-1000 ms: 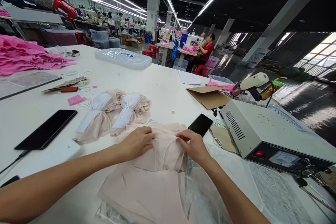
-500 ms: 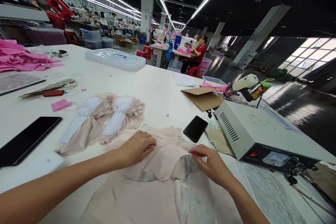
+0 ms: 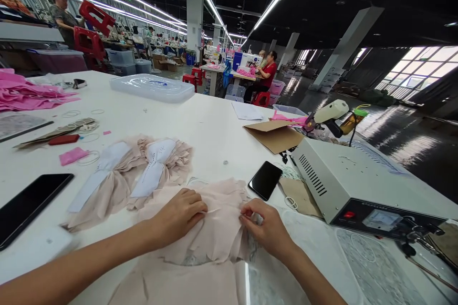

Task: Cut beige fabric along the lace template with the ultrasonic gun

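Pale beige fabric (image 3: 218, 243) lies in thin layers in front of me, its upper edge ruffled. My left hand (image 3: 184, 212) is closed over the left part of the upper layer, fingers together and bent, pinching the cloth. At the right edge of that layer, my right hand (image 3: 265, 226) holds the fabric between thumb and forefinger. A marbled grey surface shows under the cloth between and below my hands. Beyond my left hand lie gathered beige fabric bundles (image 3: 182, 159), each wrapped with a white paper band (image 3: 152, 169).
A grey control box (image 3: 365, 176) stands at right, a black phone (image 3: 265, 180) beside it. Another dark phone (image 3: 32, 207) lies at left. Farther off are a clear plastic lid (image 3: 153, 88), brown cardboard (image 3: 274, 136) and pink fabric (image 3: 28, 93). People work in the background.
My right hand has moved left, closer to my left hand, bringing the fabric's right edge inward. The left hand keeps its place on the cloth. The camera view has shifted slightly.
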`<state>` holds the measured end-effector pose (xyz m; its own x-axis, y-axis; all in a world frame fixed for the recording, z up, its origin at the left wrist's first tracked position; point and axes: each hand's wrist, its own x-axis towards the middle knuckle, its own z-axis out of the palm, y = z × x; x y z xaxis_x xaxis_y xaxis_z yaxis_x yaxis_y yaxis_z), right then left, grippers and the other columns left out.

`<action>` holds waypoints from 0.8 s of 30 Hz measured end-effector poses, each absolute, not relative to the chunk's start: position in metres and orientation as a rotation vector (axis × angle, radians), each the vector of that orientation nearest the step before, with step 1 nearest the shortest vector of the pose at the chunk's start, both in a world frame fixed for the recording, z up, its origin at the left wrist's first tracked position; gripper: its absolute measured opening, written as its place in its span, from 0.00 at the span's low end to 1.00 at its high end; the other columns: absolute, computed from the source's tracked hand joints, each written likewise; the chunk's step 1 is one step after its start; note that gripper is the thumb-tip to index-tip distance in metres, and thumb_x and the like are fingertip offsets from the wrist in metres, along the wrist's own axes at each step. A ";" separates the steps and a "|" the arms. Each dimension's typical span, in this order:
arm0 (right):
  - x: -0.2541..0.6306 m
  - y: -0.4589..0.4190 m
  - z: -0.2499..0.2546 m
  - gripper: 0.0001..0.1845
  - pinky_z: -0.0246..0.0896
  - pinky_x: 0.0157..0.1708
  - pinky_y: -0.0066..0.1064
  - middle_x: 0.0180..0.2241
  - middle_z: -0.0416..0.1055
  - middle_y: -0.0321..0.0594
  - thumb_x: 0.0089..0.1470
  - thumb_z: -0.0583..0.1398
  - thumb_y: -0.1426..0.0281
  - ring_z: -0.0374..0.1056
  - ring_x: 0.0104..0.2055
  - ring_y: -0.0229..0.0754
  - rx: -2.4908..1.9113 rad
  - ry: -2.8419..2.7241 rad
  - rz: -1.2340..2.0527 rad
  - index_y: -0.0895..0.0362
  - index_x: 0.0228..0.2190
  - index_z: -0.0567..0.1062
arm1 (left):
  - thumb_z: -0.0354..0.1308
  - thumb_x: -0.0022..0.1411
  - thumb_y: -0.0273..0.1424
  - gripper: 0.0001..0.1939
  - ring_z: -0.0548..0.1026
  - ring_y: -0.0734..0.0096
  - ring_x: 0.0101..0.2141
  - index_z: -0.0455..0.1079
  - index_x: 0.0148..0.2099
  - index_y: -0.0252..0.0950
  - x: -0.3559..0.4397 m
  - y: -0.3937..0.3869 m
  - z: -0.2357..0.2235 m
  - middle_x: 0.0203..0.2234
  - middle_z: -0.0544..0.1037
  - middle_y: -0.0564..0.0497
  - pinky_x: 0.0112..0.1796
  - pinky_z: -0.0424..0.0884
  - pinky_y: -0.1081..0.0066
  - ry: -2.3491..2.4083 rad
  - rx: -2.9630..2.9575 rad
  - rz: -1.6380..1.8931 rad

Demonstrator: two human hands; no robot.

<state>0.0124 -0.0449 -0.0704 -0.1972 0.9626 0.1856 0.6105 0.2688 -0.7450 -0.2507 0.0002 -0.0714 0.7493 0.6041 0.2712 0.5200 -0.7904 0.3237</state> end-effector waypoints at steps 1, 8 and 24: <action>0.013 -0.046 -0.071 0.05 0.63 0.33 0.32 0.28 0.70 0.37 0.53 0.57 0.72 0.66 0.31 0.40 -1.413 -1.899 0.694 0.53 0.26 0.71 | 0.52 0.66 0.20 0.08 0.69 0.68 0.32 0.69 0.36 0.35 -0.251 0.000 -0.072 0.29 0.73 0.51 0.40 0.63 0.67 0.874 2.728 0.548; 0.012 -0.040 -0.076 0.05 0.62 0.27 0.28 0.24 0.69 0.34 0.49 0.60 0.75 0.65 0.27 0.38 -1.418 -1.915 0.669 0.53 0.29 0.74 | 0.51 0.66 0.21 0.09 0.68 0.68 0.32 0.68 0.34 0.35 -0.250 0.003 -0.070 0.29 0.72 0.51 0.39 0.63 0.67 0.825 2.763 0.579; 0.016 -0.054 -0.063 0.07 0.66 0.32 0.31 0.30 0.71 0.39 0.58 0.54 0.75 0.68 0.32 0.40 -1.098 -1.987 0.343 0.52 0.32 0.69 | 0.58 0.62 0.22 0.21 0.74 0.65 0.35 0.67 0.57 0.38 -0.228 0.020 -0.048 0.34 0.76 0.50 0.45 0.64 0.65 0.817 2.712 0.311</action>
<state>0.0155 -0.0537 -0.0633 -0.2829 0.8000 0.5292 0.5763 0.5828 -0.5729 -0.2283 0.0203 -0.0484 0.8157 0.5658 0.1205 0.5031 -0.7966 0.3352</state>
